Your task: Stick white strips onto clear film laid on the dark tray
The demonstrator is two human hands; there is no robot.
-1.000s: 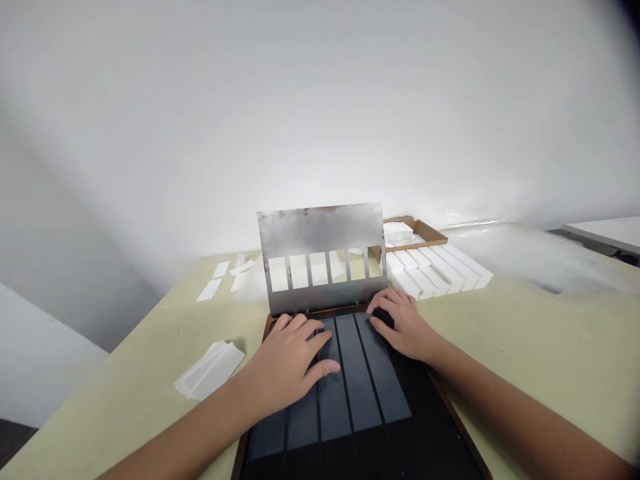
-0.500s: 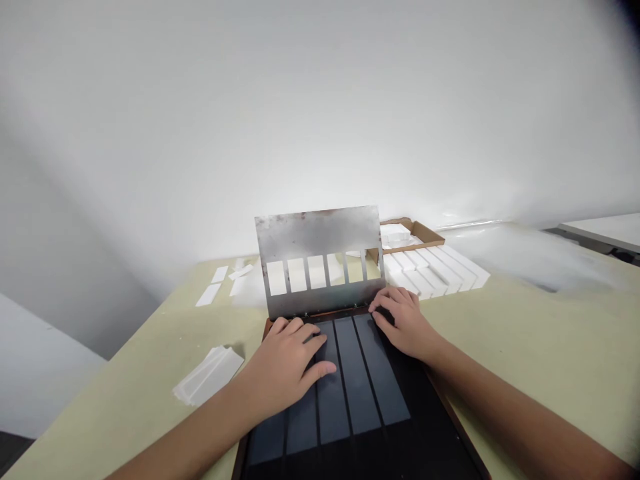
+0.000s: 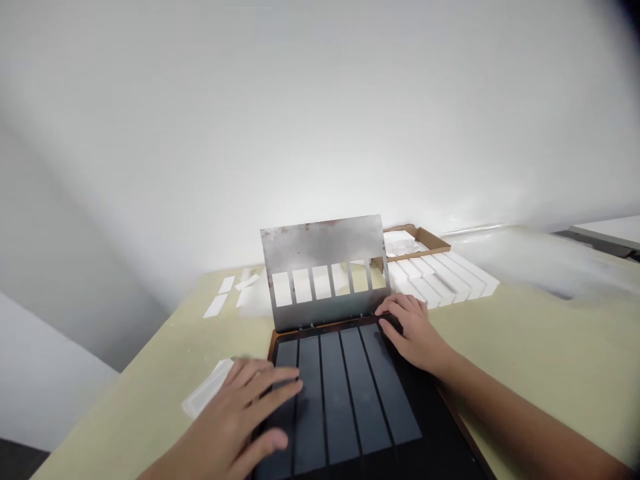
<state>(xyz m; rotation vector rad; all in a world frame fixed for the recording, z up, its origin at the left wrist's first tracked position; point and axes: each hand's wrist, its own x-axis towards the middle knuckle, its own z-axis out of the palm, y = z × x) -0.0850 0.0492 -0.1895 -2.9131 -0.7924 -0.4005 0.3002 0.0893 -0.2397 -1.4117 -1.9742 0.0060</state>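
Observation:
A black board (image 3: 435, 427) with several dark grey strips (image 3: 345, 400) lies in front of me, edged in brown. Hinged at its far end, a metal plate (image 3: 325, 243) with a row of rectangular cut-outs stands raised. My left hand (image 3: 240, 407), slightly blurred, is over the left side of the board with fingers spread and nothing in them. My right hand (image 3: 413, 330) rests at the board's far right corner, near the hinge, with bent fingers apart and holding nothing visible. White slips (image 3: 207, 388) lie on the table partly behind my left hand.
Behind the plate on the right stands a cardboard tray (image 3: 435, 241) with white pieces in it. Rows of white stacks (image 3: 450, 277) sit before it. Loose white cards (image 3: 216, 305) lie at the back left of the yellowish table (image 3: 125, 413). Clear plastic sheeting (image 3: 530, 260) covers the back right.
My left hand has moved back toward me and left, away from the board's far left corner. My right hand stays at the far right corner. The whole view has shifted slightly.

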